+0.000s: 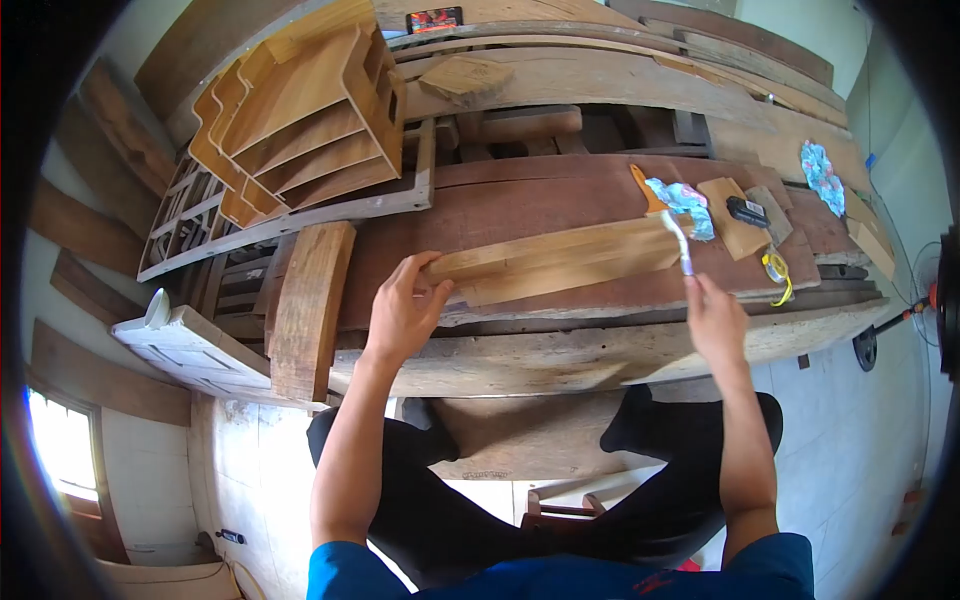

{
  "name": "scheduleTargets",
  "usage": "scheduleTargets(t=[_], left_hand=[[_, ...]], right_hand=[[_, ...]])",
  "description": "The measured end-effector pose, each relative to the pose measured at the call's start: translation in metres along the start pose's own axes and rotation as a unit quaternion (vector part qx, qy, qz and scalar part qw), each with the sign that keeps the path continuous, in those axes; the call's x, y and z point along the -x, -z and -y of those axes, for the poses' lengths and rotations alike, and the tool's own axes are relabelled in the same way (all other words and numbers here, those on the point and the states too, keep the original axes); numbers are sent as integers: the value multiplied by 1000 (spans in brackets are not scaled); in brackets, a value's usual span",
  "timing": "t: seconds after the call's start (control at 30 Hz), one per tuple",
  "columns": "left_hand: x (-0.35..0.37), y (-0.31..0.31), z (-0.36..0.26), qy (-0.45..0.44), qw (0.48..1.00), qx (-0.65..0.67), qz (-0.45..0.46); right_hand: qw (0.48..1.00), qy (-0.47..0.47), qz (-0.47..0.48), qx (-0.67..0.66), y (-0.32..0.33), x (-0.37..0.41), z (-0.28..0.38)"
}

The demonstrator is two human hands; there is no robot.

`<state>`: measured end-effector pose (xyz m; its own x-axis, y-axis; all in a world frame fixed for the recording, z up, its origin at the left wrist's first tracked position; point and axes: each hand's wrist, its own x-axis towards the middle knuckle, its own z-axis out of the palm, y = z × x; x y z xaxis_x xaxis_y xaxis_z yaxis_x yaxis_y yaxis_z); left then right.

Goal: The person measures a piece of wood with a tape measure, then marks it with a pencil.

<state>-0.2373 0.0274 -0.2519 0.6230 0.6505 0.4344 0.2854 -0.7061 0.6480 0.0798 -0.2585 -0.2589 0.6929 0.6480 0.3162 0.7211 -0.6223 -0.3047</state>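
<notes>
A long, narrow wooden board [560, 262] lies across the reddish-brown plank top of the workbench [480, 205]. My left hand [402, 312] grips its left end, thumb along the near edge and fingers over the far side. In my right hand [716, 318] is a toothbrush [685, 255] with a white head and purplish handle. Its head rests at the right end of the board. Just beyond that end are a paintbrush [642, 186] with an orange handle and a crumpled blue patterned cloth [684, 200].
To the right sit a wood block [728, 232], a black object [747, 211] and a yellow tape measure [775, 266]. A tiered wooden organizer [310, 115] stands at back left. A thick timber [310, 305] lies left of my left hand. Another blue cloth [822, 178] is farther right.
</notes>
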Motion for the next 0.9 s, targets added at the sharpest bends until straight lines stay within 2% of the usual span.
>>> scheduleTargets(t=[0.03,0.07,0.13,0.17,0.27,0.33,0.43,0.47,0.53,0.63,0.67,0.77,0.87,0.9], left_hand=[[1,-1,0,-1,1000,-10,6],[0,-4,0,-2,1000,-8,2],[-2,-7,2,-3,1000,-6,-8],[-3,-6,3,30,999,16,4],[-5,-5,6,8,1000,15,-6],[-6,-4,7,17,999,27,-2],[-4,-3,7,25,999,31,4],[-5,-3,6,23,999,29,5],[-6,-2,3,44,998,27,17],[-12,1,-2,27,999,-3,17],[-13,2,-2,16,1000,-16,12],[-11,5,1,19,1000,1,13],[-8,5,3,27,999,4,22],[-8,4,4,26,999,0,27]], right_hand=[[1000,-17,10,-2,-2,7,11],[1000,16,1,11,-12,14,22],[994,79,39,-61,-15,24,48],[996,65,35,-50,-11,23,44],[1000,12,16,2,7,7,19],[998,1,-65,16,7,-3,-16],[999,-2,-44,16,1,3,-3],[1000,-6,12,24,-4,9,15],[997,56,46,-20,-12,24,50],[997,28,66,14,6,11,50],[999,-4,43,4,8,3,33],[999,-15,-9,45,14,-12,-2],[999,16,48,20,-8,11,49],[995,53,79,-17,-13,22,70]])
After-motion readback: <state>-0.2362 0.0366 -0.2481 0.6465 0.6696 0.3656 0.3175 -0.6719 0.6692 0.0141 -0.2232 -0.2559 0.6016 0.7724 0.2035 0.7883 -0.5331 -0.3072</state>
